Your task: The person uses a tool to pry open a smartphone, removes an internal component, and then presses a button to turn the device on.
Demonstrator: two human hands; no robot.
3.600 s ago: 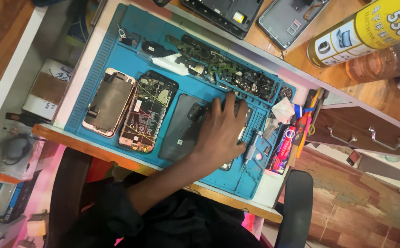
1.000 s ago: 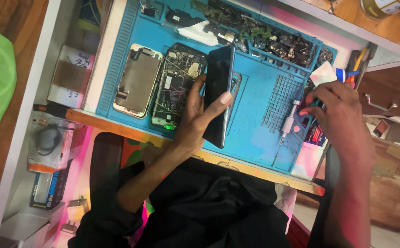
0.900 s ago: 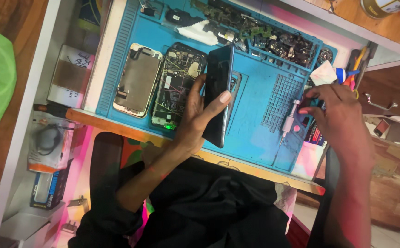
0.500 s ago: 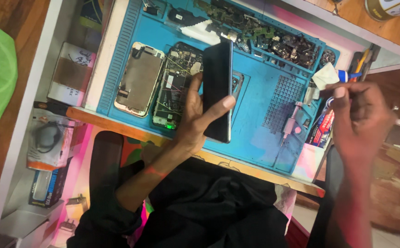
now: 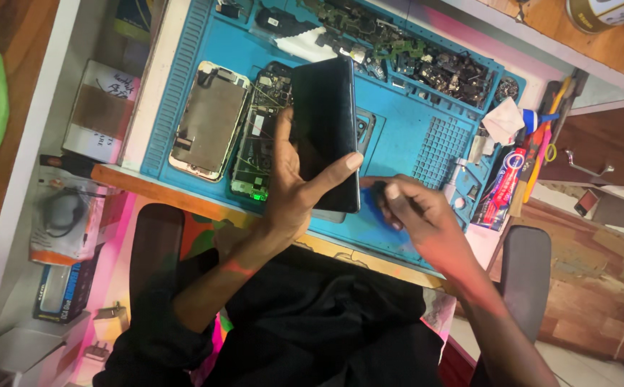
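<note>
My left hand [image 5: 290, 201] holds a black, glossy phone [image 5: 324, 132] over the bright blue mat [image 5: 412, 136], gridded with small squares. My right hand [image 5: 416, 215] pinches something small and dark. The tube [image 5: 502, 197] is red-striped; my clothing [image 5: 312, 322] is black.

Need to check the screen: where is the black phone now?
Head view, centre: the black phone is held in the left hand above the blue mat, right of the opened phone.

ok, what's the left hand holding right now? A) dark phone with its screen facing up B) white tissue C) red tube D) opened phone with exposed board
A: the left hand grips the dark phone raised over the blue repair mat, thumb across its lower edge; the opened phone lies flat on the mat beside it.
</note>
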